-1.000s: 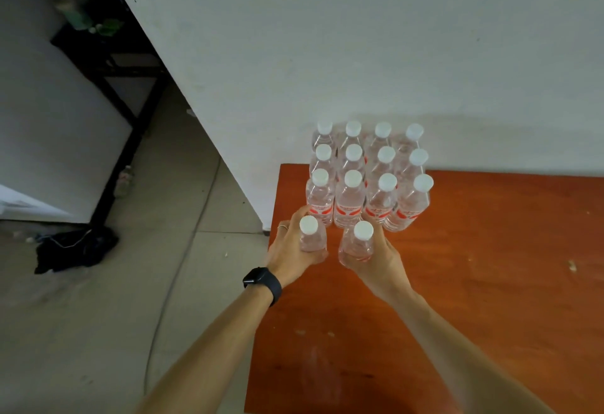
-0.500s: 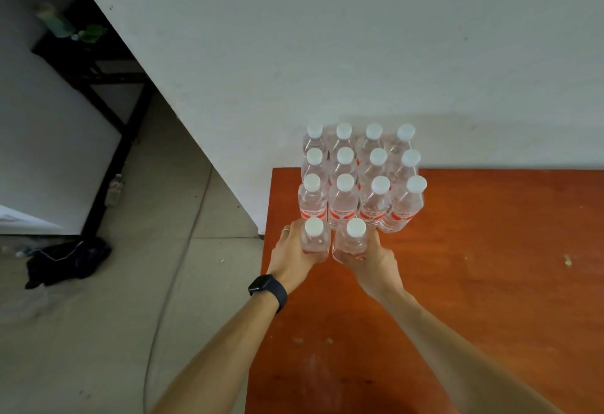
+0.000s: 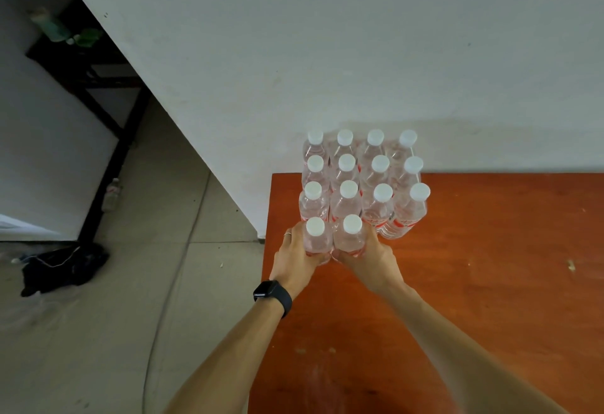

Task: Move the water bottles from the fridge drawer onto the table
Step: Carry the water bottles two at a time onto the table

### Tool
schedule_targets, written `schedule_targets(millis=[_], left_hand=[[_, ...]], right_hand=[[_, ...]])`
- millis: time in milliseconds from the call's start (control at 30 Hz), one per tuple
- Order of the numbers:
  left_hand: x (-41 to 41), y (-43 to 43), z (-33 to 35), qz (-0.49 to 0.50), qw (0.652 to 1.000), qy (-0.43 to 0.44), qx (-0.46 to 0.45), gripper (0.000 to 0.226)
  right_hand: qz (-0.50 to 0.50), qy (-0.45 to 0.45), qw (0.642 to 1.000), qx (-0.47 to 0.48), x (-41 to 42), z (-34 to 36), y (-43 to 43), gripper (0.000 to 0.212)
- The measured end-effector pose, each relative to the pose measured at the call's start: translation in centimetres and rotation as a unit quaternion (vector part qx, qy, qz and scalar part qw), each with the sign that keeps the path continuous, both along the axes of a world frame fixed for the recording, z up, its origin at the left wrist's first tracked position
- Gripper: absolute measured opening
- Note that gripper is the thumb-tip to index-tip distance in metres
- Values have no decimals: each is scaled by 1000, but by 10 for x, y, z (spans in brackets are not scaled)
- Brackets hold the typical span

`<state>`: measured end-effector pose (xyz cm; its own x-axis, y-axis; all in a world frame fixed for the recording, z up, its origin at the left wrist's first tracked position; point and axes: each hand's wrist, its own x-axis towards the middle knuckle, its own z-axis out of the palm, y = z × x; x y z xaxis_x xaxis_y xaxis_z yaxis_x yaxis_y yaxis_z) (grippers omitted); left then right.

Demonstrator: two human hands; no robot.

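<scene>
As left hand (image 3: pixel 294 260), right hand (image 3: pixel 374 260) grip them, bottles (image 3: pixel 350 242) upright, caps (image 3: pixel 315 226) up

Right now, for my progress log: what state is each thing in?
Left hand: grips left front bottle.
Right hand: grips right front bottle.
Left front bottle: upright, capped.
Right front bottle: upright, capped.
Twelve bottles behind: upright, capped, on table.
Watch: worn on left wrist.

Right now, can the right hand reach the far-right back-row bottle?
Probably not directly: the right hand grips a front bottle, and two bottles stand before the back-row bottle; its right side looks open.
</scene>
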<state>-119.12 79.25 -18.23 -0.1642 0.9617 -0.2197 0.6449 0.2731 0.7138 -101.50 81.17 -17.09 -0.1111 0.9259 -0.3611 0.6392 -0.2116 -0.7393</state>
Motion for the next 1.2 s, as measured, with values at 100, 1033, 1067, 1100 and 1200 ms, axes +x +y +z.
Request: schedule_targets(millis=[100, 1033, 1067, 1100, 1200], left_hand=[[0, 0, 1, -5, 1000, 0, 5, 74], [-4, 9, -5, -2, 999, -36, -13, 86], [-4, 9, -5, -4, 999, -37, -15, 89], [-4, 9, -4, -7, 999, -34, -20, 92], [-5, 9, -3, -13, 999, -23, -25, 94]], right_hand=[[3, 6, 1000, -11, 2, 1, -1, 84], [40, -2, 999, -16, 8, 5, 2, 80], [43, 1, 999, -17, 9, 7, 2, 81], [45, 4, 999, -19, 9, 8, 2, 82], [49, -1, 999, -20, 12, 12, 1, 85]])
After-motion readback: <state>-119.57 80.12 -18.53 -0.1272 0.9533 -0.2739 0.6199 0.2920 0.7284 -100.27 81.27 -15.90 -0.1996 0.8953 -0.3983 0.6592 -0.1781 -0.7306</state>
